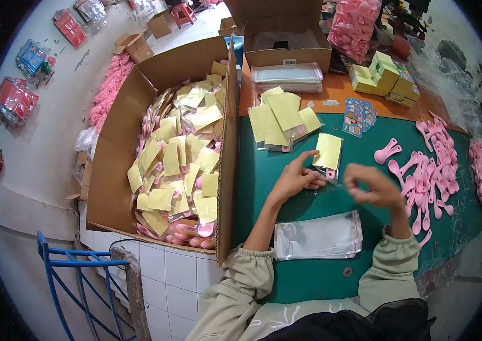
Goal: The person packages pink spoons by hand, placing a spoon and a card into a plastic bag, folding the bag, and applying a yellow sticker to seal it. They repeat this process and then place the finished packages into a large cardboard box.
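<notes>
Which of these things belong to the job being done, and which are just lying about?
Seem part of the job:
bag with yellow card, at the left hand
pink spoons
clear bags
yellow packets
big box

Seem to be just lying about:
red stool
blue frame
wall packs

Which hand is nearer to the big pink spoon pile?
Right. The right hand, motion-blurred, is right beside the left edge of the spoon pile; the left hand is farther left, by the yellow card.
</notes>
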Motion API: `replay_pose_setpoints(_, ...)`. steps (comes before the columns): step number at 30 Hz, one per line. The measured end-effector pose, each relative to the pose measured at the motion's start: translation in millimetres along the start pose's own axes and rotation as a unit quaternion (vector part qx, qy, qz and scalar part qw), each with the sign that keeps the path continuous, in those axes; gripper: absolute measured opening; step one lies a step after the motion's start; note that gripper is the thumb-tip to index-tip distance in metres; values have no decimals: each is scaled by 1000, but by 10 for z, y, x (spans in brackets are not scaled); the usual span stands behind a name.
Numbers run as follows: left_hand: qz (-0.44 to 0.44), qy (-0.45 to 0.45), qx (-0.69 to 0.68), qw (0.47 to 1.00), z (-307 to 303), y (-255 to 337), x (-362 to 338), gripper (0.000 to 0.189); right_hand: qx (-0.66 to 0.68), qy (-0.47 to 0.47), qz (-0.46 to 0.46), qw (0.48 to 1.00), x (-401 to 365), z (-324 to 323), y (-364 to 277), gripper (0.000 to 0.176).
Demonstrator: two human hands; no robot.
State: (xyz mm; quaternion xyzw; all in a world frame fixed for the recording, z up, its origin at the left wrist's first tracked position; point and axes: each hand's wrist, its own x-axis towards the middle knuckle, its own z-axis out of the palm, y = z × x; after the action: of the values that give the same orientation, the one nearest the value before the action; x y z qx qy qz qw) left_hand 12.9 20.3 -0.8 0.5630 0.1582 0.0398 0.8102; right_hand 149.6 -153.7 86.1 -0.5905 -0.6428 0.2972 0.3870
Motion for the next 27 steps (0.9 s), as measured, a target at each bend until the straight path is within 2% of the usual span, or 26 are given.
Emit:
replay_pose_setpoints(1,-5,-5,28,1000,-19,-3,1,46,25,16,2,1000,-114,-214,30,16)
replay_pose_setpoints(3,-11,-13,84,996,-58,-15,14,40,128,132,6,983,-523,-705,344,11)
replay_pose_setpoints(5,-21,-30,63,997,-41,43,-26,32,52,265,168,948,-781,-1211,475,7)
replay_pose_setpoints(6,-26,-40,51,998,-23,63,-38,29,-62,307,256,914,-896,-1453,603,10)
replay_pose_setpoints(7,-17,-58,59,996,-37,54,-14,27,-241,320,331,854,-1036,-1589,765,13)
replay_pose_setpoints(8,-9,-76,66,995,-66,3,3,25,-386,327,381,774,-1163,-1637,906,17)
replay_pose_setpoints(9,0,-93,73,993,-85,-18,22,24,-470,354,370,719,-1204,-1578,940,21)
replay_pose_setpoints(10,-9,-95,42,995,-79,-20,25,21,-493,383,293,724,-1144,-1470,879,25)
replay_pose_setpoints(12,-6,-93,26,995,-66,-6,29,23,-432,371,112,814,-819,-1024,575,33)
replay_pose_setpoints(14,-10,-93,-10,996,-10,33,-4,26,-313,211,38,925,-359,-440,191,47)
replay_pose_setpoints(15,-10,-95,-22,995,22,56,-21,27,-237,167,50,956,-265,-157,152,51)
replay_pose_setpoints(17,-7,-93,-48,994,48,92,-59,28,-243,163,48,955,-130,225,150,55)
replay_pose_setpoints(20,11,-97,-49,994,22,124,-86,27,-272,251,29,929,-89,412,434,42)
replay_pose_setpoints(23,12,-76,-9,997,1,121,-74,22,-243,273,13,931,-136,419,535,26)
replay_pose_setpoints(27,90,-23,170,981,72,58,-30,15,-165,280,26,945,-144,412,556,19)
